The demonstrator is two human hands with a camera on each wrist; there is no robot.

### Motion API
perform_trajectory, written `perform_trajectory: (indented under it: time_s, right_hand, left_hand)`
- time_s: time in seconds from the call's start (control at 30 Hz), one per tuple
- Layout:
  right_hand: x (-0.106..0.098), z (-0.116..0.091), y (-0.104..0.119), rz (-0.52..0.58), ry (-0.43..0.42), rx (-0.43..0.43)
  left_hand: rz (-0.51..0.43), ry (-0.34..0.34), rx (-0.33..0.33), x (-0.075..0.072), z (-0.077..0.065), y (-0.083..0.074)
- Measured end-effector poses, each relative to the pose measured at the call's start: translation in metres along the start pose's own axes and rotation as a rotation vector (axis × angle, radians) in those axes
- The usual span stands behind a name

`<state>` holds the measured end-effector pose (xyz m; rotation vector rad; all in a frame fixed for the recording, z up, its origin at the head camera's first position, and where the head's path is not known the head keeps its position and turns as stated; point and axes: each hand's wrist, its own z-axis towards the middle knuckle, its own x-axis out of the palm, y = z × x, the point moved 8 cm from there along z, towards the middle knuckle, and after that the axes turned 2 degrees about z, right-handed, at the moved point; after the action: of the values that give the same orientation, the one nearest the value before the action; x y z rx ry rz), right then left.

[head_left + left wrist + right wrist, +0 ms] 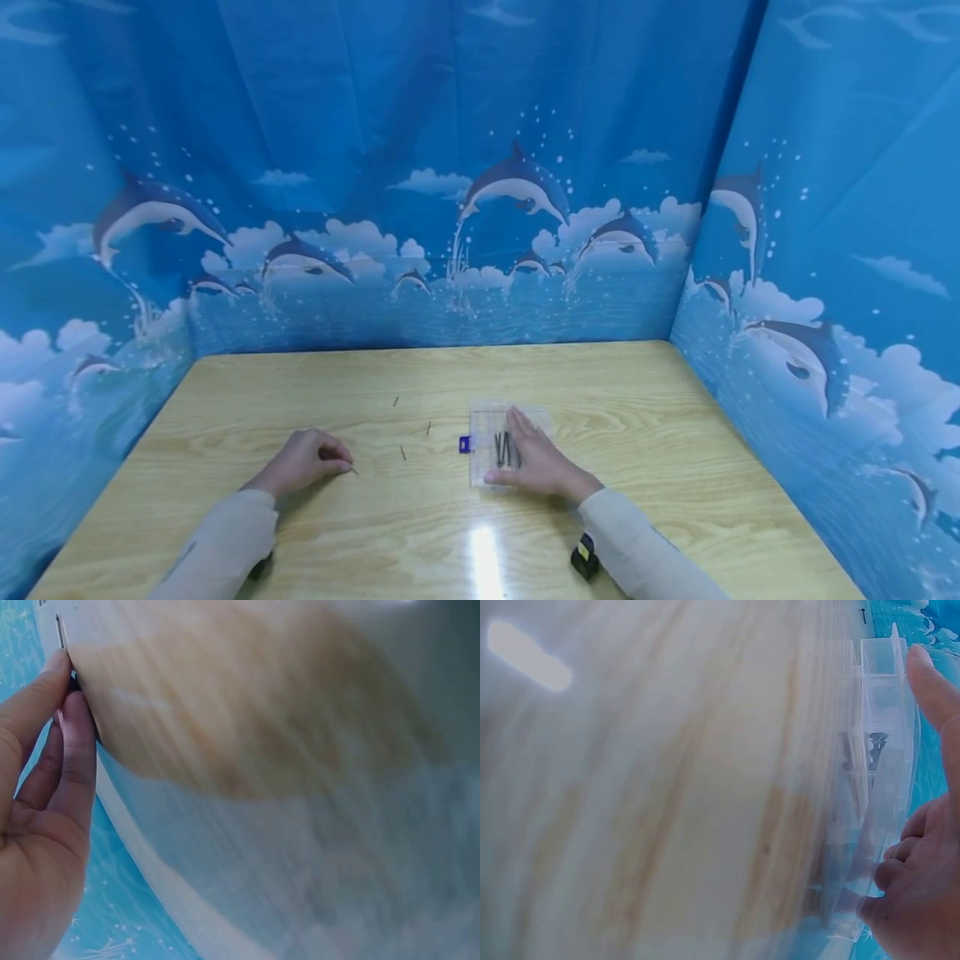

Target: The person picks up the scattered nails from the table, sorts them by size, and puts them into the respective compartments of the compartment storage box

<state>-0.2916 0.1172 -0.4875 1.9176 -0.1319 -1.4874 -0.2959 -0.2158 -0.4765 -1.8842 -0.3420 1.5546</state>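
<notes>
In the head view my left hand (311, 458) is low over the left half of the table, pinching a small thin screw (355, 472) between thumb and fingertips. The left wrist view shows the slim metal shank rising past the thumb of that hand (52, 772). My right hand (542, 460) rests across a clear plastic compartment box (482, 475), thumb at its near side and fingers stretched toward its far side. Dark screws (502, 448) lie inside the box, partly covered by the hand. In the right wrist view, the thumb of the right hand (922, 877) touches the box wall.
Three loose screws lie between the hands: one farther back (396, 402), one near the box (429, 428) and one in front (402, 454). A blue latch (465, 444) sticks out on the box's left. A black device (585, 557) sits by the right wrist. Dolphin-print curtains (450, 167) surround the table.
</notes>
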Motion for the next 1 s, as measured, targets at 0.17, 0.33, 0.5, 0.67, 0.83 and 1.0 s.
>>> perform_trajectory:
  time_s: [0.17, 0.33, 0.5, 0.67, 0.83, 1.0]
  right_hand:
    - [0.000, 0.000, 0.001, 0.009, 0.006, 0.000]
    - [0.000, 0.001, 0.002, 0.000, 0.004, -0.004]
    - [0.000, 0.001, 0.004, -0.003, 0.003, -0.011]
    - [-0.001, 0.000, 0.004, -0.006, 0.002, -0.007]
    - [-0.002, 0.000, 0.002, -0.002, 0.004, 0.002]
    - [-0.002, -0.001, 0.002, 0.003, 0.005, 0.013]
  left_hand:
    - [0.017, 0.027, 0.063, 0.002, -0.001, -0.002]
    - [0.027, 0.039, 0.113, 0.002, -0.001, -0.001]
    - [0.022, 0.051, 0.134, 0.002, -0.003, -0.001]
    - [0.005, 0.047, 0.126, 0.001, -0.002, -0.001]
    - [-0.014, 0.029, 0.136, 0.002, -0.001, -0.004]
    - [-0.036, 0.015, 0.125, 0.008, 0.003, -0.012]
